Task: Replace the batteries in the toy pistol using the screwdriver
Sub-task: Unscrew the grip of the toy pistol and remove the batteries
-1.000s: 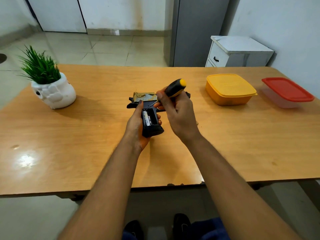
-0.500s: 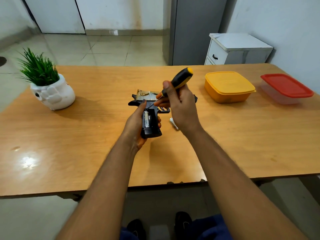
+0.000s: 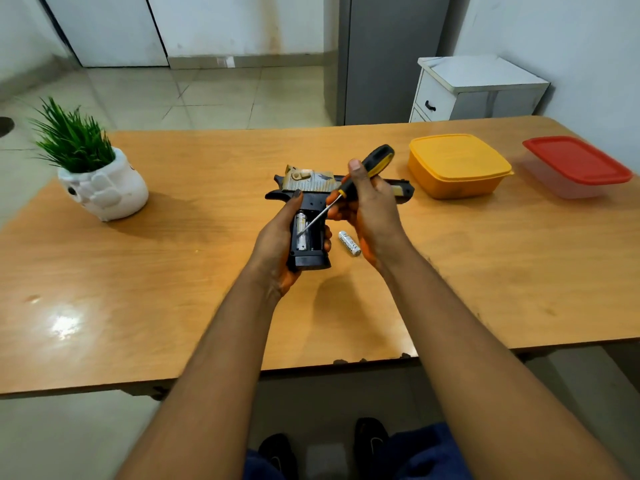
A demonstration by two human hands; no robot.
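Observation:
The black and tan toy pistol [image 3: 313, 183] lies sideways over the middle of the table, its grip pointing toward me. My left hand [image 3: 277, 244] grips the grip from the left. The battery bay is uncovered, with one silver battery [image 3: 301, 232] in its left slot. My right hand [image 3: 372, 206] holds the black and yellow screwdriver [image 3: 367, 169]; its metal tip rests against that battery. A second silver battery [image 3: 349, 243] lies loose on the table just right of the grip.
The wooden table [image 3: 173, 271] carries a green plant in a white pot [image 3: 100, 185] at the left, a yellow lidded box [image 3: 457, 166] and a red-lidded clear box [image 3: 575, 166] at the right. A white drawer cabinet [image 3: 474, 90] stands behind the table.
The screwdriver tip has moved down into the battery bay onto the left battery. A loose battery now lies on the table right of the grip, uncovered since my right hand lifted.

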